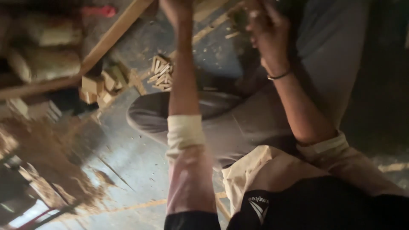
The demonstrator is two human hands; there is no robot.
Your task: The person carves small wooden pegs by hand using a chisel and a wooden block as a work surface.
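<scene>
Your right hand (266, 30) curls around a small dark, blurred piece (239, 17) at the top edge. Your left hand (177, 9) is cropped, grip unclear. Pale, squared wooden sticks (159, 73) lie heaped on the dusty floor (128, 157) below-left.

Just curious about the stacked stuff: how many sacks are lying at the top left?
2: one sack at the top left, the other sack just below it. More may lie hidden in the dark beyond the frame edge.

Wooden sticks (160, 74) piled on floor (128, 157) just left of left forearm (183, 81); wood blocks (102, 87) further left, under a long plank (110, 36); sawdust heap (51, 166) nearer, far left.
</scene>
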